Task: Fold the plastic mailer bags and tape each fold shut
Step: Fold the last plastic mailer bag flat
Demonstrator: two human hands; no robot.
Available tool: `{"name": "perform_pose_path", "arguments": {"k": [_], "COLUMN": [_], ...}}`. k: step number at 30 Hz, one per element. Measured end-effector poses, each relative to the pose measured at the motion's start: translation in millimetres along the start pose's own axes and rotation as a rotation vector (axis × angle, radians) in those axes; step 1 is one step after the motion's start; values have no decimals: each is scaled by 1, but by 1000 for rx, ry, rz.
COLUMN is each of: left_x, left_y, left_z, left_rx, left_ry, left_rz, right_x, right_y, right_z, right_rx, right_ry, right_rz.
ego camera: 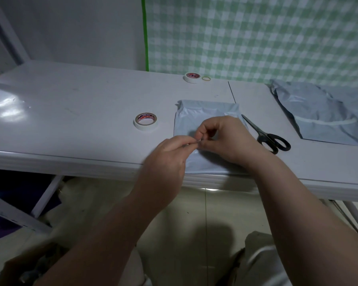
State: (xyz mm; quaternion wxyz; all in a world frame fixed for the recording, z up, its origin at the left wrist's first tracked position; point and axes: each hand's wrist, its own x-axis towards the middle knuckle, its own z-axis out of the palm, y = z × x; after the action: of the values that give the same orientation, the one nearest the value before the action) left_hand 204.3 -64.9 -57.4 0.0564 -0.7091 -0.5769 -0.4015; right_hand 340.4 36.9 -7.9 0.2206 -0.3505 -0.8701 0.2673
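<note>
White plastic desk (70,104), glossy, rounded lip along the near edge; a thin seam runs from the far side toward the middle.

- Folded mailer bag (205,112), pale blue, lies flat right of centre. Its near edge reaches the desk's near lip; far-left corner slightly crumpled.
- Left hand (170,153) and right hand (223,139) hover over the near half of the bag, fingertips meeting. Each grip is closed to a pinch, thumb against forefinger, on one small pale scrap (197,142). Too small to say what it is.
- Near tape roll (146,121) lies flat just left of the bag, apart from it.
- Scissors (271,137), black handles, blades closed, lie along the bag's right edge, tip pointing far-left, just beside the bag.
- Heap of loose mailer bags (318,114) at the far right, well apart from the hands.
- Second tape roll (192,77) and a rubber band (206,78) sit by the far edge, against a green-checked cloth (256,34).
- Open room: a broad stretch of desk surface left of the near roll; a narrower strip between scissors and heap.
</note>
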Motion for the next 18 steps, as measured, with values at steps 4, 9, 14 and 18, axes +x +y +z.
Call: {"name": "perform_pose_path", "arguments": {"k": [4, 9, 14, 18], "left_x": [1, 0, 0, -5], "left_y": [1, 0, -3, -7], "left_z": [0, 0, -3, -8], "left_rx": [-1, 33, 122, 308], "left_ry": [5, 5, -80, -58], "left_rz": [-16, -137, -250, -264], "right_x": [-4, 4, 16, 14], "right_y": [1, -2, -4, 0], "right_z": [2, 6, 11, 21], "right_rx": [2, 50, 47, 22], "right_ry": [46, 9, -68, -37], "right_rz": [-19, 1, 35, 49]}}
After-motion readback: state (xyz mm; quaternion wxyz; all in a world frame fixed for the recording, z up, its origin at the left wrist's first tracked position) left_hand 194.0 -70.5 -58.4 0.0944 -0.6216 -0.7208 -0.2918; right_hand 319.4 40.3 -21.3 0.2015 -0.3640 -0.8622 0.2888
